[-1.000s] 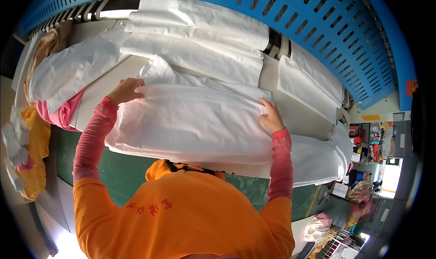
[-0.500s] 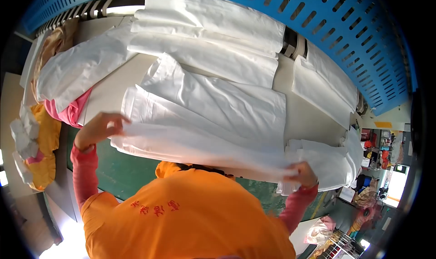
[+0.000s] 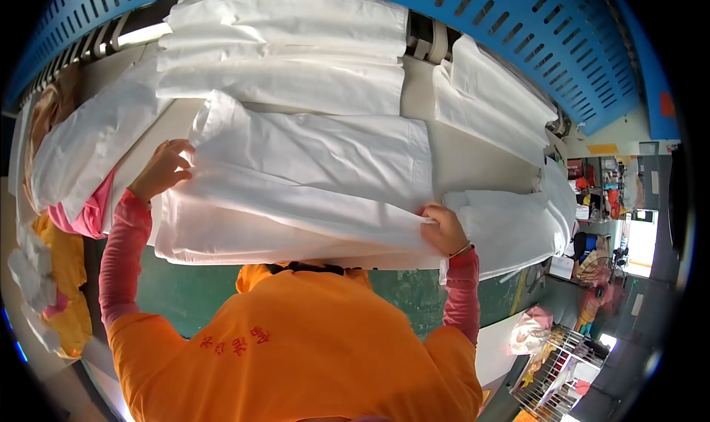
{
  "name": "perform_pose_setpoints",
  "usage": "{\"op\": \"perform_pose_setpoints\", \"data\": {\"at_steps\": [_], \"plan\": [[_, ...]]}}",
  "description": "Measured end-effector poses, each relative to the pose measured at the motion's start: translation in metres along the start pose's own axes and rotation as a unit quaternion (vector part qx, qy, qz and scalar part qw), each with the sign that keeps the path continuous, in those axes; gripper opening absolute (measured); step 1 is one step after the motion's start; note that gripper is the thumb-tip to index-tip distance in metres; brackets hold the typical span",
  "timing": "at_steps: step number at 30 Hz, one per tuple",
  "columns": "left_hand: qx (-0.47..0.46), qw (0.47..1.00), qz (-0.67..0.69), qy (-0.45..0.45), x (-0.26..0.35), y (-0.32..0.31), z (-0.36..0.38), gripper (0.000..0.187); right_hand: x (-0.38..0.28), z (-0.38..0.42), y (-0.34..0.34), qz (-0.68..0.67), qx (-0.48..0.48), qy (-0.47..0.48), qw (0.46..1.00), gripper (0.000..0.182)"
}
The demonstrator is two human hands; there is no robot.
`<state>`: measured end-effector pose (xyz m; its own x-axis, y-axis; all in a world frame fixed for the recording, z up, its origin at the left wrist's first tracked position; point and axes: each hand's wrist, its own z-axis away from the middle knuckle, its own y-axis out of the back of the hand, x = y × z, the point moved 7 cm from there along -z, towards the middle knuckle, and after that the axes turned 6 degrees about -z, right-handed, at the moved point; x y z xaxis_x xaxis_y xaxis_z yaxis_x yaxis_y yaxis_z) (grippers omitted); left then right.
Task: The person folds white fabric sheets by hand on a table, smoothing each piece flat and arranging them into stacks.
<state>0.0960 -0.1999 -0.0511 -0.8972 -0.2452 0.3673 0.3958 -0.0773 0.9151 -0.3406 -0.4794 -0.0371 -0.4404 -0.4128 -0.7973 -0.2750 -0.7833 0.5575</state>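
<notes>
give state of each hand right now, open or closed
Left hand: fingers curled at the white cloth, grip cannot be told.
Right hand: closed, pinching the white cloth's edge.

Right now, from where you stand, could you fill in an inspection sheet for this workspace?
Surface: pale table, bare in patches.
Job's things: white cloth, creased, spread between the hands.
Clutter: more white cloths towards the far side; pink cloth at the left end.
Grippers: bare hands; right hand pinches the white cloth, left hand is at its left edge, grip unclear.
Cables: nothing seen.
Surroundings: blue slotted panel beyond the table; wire rack at lower right.
</notes>
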Motion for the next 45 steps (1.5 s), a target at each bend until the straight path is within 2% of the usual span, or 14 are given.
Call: {"op": "perform_pose_setpoints", "data": {"at_steps": [3, 9, 13, 16, 19, 25, 31, 35, 36, 39, 40, 42, 43, 45], "plan": [[0.021, 0.999, 0.010, 0.032, -0.001, 0.001, 0.005, 0.008, -0.002, 0.011, 0.007, -0.028, 0.056, -0.008, 0.998, 0.013], [0.045, 0.997, 0.046, 0.044, 0.000, 0.006, 0.008, 0.009, 0.009, 0.045, -0.017, -0.031, -0.101, -0.119, 0.987, 0.025], [0.060, 0.997, 0.038, 0.044, 0.002, 0.005, 0.007, 0.009, 0.012, 0.040, -0.012, 0.044, -0.054, -0.126, 0.990, 0.029], [0.063, 0.996, 0.043, 0.055, 0.001, 0.004, 0.008, 0.009, -0.011, 0.026, 0.007, 0.038, 0.073, 0.036, 0.996, 0.027], [0.061, 0.995, 0.053, 0.058, 0.001, 0.003, 0.008, 0.009, -0.010, 0.014, 0.004, 0.055, 0.092, 0.153, 0.982, 0.025], [0.083, 0.992, 0.071, 0.070, -0.002, 0.007, 0.012, 0.009, 0.033, 0.013, -0.009, -0.048, -0.001, -0.118, 0.992, 0.025], [0.137, 0.978, 0.151, 0.052, 0.003, 0.047, 0.018, 0.007, 0.012, 0.013, 0.015, -0.022, 0.062, -0.080, 0.995, 0.026], [0.212, 0.933, 0.288, 0.039, 0.007, 0.126, 0.044, 0.008, -0.056, 0.031, 0.088, 0.052, 0.225, 0.002, 0.973, 0.017], [0.249, 0.923, 0.287, -0.055, -0.007, 0.154, 0.062, 0.010, -0.081, 0.042, 0.112, 0.019, 0.263, 0.003, 0.965, 0.014], [0.401, 0.839, 0.348, -0.122, -0.066, 0.229, 0.132, 0.016, -0.136, 0.090, 0.192, -0.003, 0.369, 0.302, 0.879, 0.013], [0.429, 0.846, 0.295, -0.114, -0.070, 0.247, 0.129, 0.014, -0.167, 0.084, 0.205, -0.060, 0.283, 0.432, 0.854, 0.015], [0.472, 0.869, 0.119, -0.085, -0.024, 0.276, 0.098, 0.019, -0.176, 0.058, 0.229, -0.203, 0.406, 0.268, 0.850, 0.018], [0.461, 0.877, 0.122, -0.062, 0.001, 0.285, 0.066, 0.019, -0.183, 0.028, 0.238, -0.128, 0.377, 0.207, 0.894, 0.019], [0.374, 0.849, 0.370, -0.056, 0.010, 0.294, 0.004, 0.021, -0.178, -0.022, 0.264, -0.080, 0.392, 0.192, 0.896, 0.016]]}}
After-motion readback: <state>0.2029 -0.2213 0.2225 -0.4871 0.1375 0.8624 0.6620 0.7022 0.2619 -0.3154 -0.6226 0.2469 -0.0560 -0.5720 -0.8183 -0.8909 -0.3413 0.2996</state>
